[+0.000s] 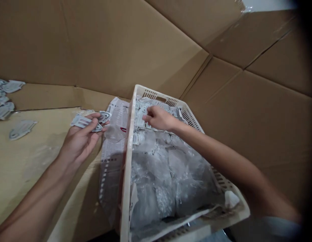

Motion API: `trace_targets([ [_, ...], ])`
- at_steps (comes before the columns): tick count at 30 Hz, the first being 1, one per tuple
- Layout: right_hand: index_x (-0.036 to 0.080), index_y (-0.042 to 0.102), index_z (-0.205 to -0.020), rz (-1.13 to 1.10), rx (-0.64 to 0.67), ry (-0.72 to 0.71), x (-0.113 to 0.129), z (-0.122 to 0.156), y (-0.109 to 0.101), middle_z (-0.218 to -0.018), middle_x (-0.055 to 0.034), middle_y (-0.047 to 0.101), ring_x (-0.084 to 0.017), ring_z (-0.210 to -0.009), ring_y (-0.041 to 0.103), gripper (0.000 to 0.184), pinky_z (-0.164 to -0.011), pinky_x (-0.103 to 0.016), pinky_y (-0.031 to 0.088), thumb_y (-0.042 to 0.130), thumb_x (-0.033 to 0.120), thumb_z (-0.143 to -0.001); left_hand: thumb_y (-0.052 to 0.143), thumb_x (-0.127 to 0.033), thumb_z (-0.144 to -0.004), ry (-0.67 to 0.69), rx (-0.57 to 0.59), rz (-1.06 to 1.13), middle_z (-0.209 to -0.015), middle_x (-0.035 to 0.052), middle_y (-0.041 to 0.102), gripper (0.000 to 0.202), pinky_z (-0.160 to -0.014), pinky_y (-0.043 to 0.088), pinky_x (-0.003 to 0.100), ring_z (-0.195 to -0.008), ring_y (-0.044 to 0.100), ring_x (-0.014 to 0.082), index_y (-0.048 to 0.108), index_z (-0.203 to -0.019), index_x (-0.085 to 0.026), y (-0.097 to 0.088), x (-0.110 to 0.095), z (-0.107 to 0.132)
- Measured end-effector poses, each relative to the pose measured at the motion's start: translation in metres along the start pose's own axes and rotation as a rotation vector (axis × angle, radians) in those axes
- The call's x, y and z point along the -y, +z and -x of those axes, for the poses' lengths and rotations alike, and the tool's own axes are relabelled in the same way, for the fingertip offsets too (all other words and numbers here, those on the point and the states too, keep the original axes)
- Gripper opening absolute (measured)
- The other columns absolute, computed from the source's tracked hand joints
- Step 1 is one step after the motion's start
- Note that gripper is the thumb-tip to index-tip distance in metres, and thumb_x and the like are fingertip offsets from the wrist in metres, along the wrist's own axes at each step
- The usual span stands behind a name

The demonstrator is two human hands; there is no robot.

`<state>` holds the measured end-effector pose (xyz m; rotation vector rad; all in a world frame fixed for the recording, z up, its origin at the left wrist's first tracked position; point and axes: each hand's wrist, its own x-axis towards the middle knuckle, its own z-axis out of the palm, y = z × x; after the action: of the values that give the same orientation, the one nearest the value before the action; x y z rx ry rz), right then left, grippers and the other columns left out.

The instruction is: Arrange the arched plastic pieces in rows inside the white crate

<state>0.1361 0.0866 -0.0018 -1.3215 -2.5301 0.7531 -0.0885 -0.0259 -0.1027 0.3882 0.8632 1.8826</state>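
Observation:
My left hand (79, 141) is closed around at least two flat grey slotted pieces (82, 121), thumb on top, just left of the crate. One piece sticks out beyond the fingertips on the right. Inside the white plastic crate (129, 161), near its far end, my right hand (158, 117) has its fingers curled in a pinch at a similar flat grey piece (140, 113). Rows of such pieces lie under and around that hand, partly covered by it. Clear plastic bags (156, 164) fill the nearer part of the crate.
On the pale tabletop (52, 121) at left lies a loose grey piece (22, 129), with a pile of them (3, 101) farther back. A printed plastic sack (112, 161) lies against the crate's left side. Tall cardboard walls (108, 43) rise behind and to the right.

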Motion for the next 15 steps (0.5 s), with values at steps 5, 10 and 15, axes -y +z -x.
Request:
trace_targets([
  [5, 0.023, 0.045, -0.097, -0.275, 0.120, 0.292, -0.053, 0.011, 0.018, -0.063, 0.0045, 0.057, -0.013, -0.057, 0.047, 0.024, -0.053, -0.027, 0.038, 0.064, 0.010, -0.093, 0.093, -0.006, -0.062, -0.004, 0.067, -0.070, -0.088, 0.0047, 0.070, 0.037, -0.054, 0.052, 0.017, -0.078, 0.066, 0.0162, 0.068, -0.087, -0.015, -0.002, 0.004, 0.001],
  [10, 0.026, 0.037, -0.103, -0.352, 0.172, 0.282, -0.076, 0.008, 0.047, -0.060, 0.0096, 0.054, -0.013, -0.055, 0.048, 0.041, -0.051, -0.023, 0.037, 0.064, 0.000, -0.086, 0.106, -0.023, -0.055, 0.046, 0.132, -0.139, -0.089, 0.0025, 0.072, 0.073, -0.052, 0.042, 0.017, -0.080, 0.063, 0.0164, 0.065, -0.115, -0.023, -0.006, 0.013, 0.001],
  [15, 0.026, 0.037, -0.098, -0.379, 0.212, 0.261, -0.090, -0.002, 0.063, -0.070, 0.0049, 0.063, -0.013, -0.059, 0.056, 0.039, -0.054, -0.025, 0.043, 0.064, 0.002, -0.083, 0.104, -0.029, -0.060, 0.057, 0.145, -0.188, -0.091, 0.0041, 0.073, 0.048, -0.056, 0.042, 0.019, -0.083, 0.063, 0.0147, 0.073, -0.092, -0.014, -0.005, 0.015, 0.005],
])
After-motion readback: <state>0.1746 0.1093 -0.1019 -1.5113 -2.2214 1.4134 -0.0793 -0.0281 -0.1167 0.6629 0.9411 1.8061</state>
